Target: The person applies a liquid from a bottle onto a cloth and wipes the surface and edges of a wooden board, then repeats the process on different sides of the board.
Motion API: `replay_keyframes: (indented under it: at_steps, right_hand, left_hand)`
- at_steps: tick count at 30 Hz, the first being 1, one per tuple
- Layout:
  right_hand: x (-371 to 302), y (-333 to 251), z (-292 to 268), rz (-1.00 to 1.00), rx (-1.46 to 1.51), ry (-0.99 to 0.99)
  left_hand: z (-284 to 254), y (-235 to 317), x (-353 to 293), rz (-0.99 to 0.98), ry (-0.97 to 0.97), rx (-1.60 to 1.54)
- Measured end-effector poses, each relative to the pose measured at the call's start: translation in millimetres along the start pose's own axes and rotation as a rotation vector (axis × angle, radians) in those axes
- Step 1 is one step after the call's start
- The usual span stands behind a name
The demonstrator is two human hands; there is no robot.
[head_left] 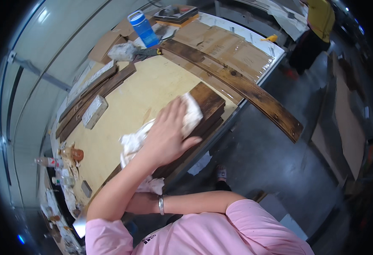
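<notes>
My left hand lies flat on a white cloth, fingers stretched out and thumb spread to the right. It presses the cloth onto the top of a stack of dark brown wooden boards along the table's near edge. More of the cloth bunches up beneath my wrist. My right arm crosses under the left one, a silver bracelet on its wrist. Of my right hand only the back part shows; its fingers are hidden behind my left forearm. A pinkish crumpled cloth hangs just above it.
A long brown plank juts past the table's right edge. Along the left lie dark boards and a pale block. A blue bottle stands at the back near cardboard. Another person stands at the far right.
</notes>
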State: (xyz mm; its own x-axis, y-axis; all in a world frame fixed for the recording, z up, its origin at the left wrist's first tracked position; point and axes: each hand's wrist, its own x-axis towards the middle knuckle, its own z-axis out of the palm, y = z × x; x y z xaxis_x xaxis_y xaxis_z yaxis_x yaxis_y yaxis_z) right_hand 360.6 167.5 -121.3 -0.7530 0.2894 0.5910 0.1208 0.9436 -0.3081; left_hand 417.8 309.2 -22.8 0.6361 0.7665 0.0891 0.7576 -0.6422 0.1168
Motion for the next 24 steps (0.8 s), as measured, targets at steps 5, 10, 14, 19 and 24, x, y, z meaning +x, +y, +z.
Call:
replay_keyframes:
  at_steps: [5,10,14,19,24]
  right_hand:
    - [-12,-7,55,0.154,0.440,0.201]
    - [-5,13,-6,0.213,0.219,0.109]
    - [1,6,-27,0.213,0.191,-0.001]
    - [14,-4,-47,0.064,-0.174,0.002]
    - [14,-8,-49,0.067,-0.266,-0.005]
  left_hand:
    - [11,0,26,0.012,0.080,-0.053]
    - [-7,-34,-87,-0.003,0.071,-0.079]
    - [-43,-61,-187,-0.163,0.021,-0.242]
    - [-64,-86,-299,-0.621,0.312,-0.144]
    - [-36,-37,-357,-0.480,0.249,0.095]
